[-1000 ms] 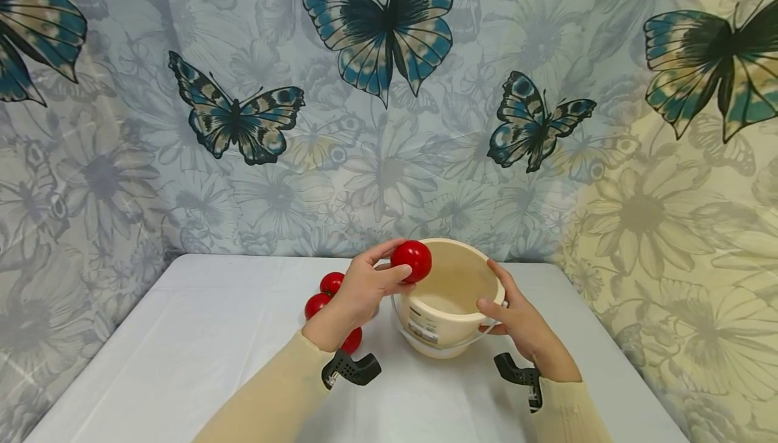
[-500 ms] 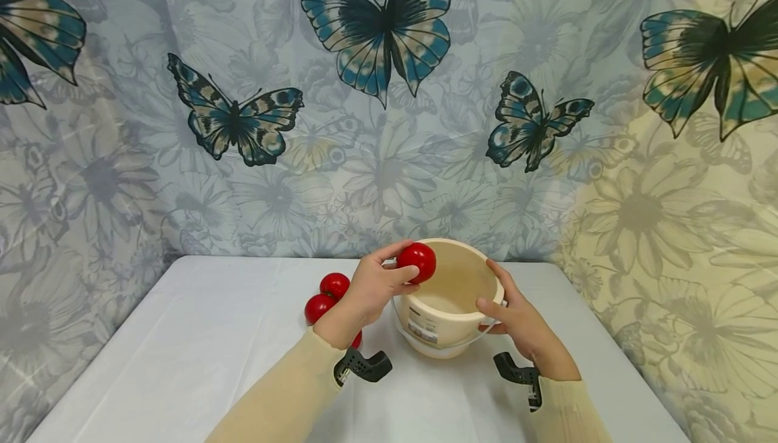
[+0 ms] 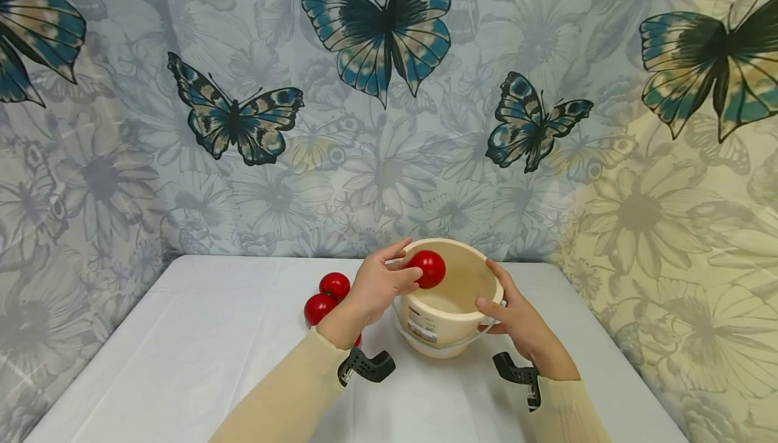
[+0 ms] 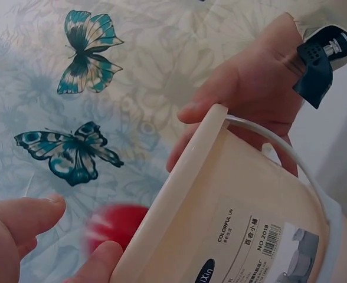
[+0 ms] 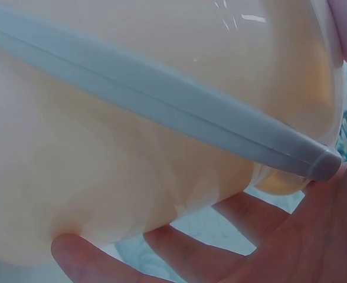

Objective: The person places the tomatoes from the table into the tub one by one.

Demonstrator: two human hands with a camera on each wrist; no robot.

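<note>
A red tomato (image 3: 428,269) is at the left side of the cream bucket's mouth, blurred in the left wrist view. My left hand (image 3: 378,286) is just left of it, thumb and fingers spread apart; the tomato looks free of them. My right hand (image 3: 516,318) grips the bucket (image 3: 446,329) at its right rim, thumb at the rim and fingers around the outside. In the right wrist view, fingertips (image 5: 82,259) press the bucket wall. The bucket tilts slightly toward the left, its pale handle (image 4: 280,144) hanging down in front.
More red tomatoes (image 3: 319,309) lie on the white-covered table (image 3: 182,362) left of the bucket, partly hidden behind my left forearm. A butterfly-patterned cloth (image 3: 377,179) hangs behind the table. Black wrist cameras (image 3: 367,365) sit on both wrists.
My left hand has moved slightly right, carrying the tomato over the bucket's rim. Its fingers have spread, and the tomato has come away, rightward and down. The right hand keeps its hold.
</note>
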